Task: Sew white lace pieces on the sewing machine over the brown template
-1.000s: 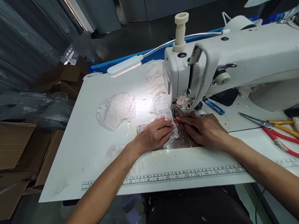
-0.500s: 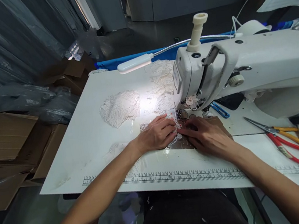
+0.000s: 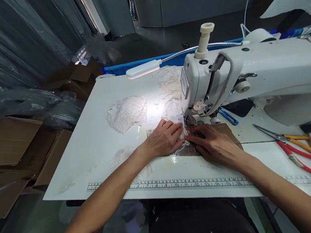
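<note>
My left hand (image 3: 163, 138) lies flat, fingers together, pressing a strip of white lace (image 3: 185, 131) onto the table just in front of the needle of the white sewing machine (image 3: 253, 72). My right hand (image 3: 211, 143) rests beside it on the right, fingers stretched out flat on the lace and on a brown plate (image 3: 229, 129) under the machine head. The fingertips of both hands almost meet at the presser foot (image 3: 186, 120). More lace (image 3: 169, 87) trails away behind the needle.
A loose lace piece (image 3: 126, 113) lies to the left under the gooseneck lamp (image 3: 143, 69). Red-handled scissors (image 3: 299, 150) and orange-handled scissors (image 3: 288, 137) lie at the right, blue snips (image 3: 227, 116) near the machine. A printed ruler (image 3: 182, 184) runs along the table's front edge. Cardboard boxes (image 3: 5, 141) stand left.
Both hands have slid a little away from me toward the needle with the lace. The camera has shifted slightly.
</note>
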### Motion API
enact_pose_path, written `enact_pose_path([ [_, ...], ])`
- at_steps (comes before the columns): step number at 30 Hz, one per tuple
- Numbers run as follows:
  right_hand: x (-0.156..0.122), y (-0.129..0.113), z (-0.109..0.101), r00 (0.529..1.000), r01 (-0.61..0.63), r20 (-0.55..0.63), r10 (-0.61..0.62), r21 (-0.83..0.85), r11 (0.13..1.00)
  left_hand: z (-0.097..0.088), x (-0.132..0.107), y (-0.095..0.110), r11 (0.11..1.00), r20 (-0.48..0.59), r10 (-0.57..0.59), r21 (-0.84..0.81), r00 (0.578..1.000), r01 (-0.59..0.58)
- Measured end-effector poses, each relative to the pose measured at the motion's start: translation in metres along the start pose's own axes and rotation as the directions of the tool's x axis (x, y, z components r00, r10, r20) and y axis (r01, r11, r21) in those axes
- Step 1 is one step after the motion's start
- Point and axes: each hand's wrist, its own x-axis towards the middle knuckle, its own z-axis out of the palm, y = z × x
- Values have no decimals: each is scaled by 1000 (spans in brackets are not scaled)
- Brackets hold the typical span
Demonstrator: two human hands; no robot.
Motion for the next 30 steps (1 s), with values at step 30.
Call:
enact_pose_path([
  [30,4,-8,-2,994,-112,2,112,7,994,4,7,-8,967,-1,-118,-227,993,115],
])
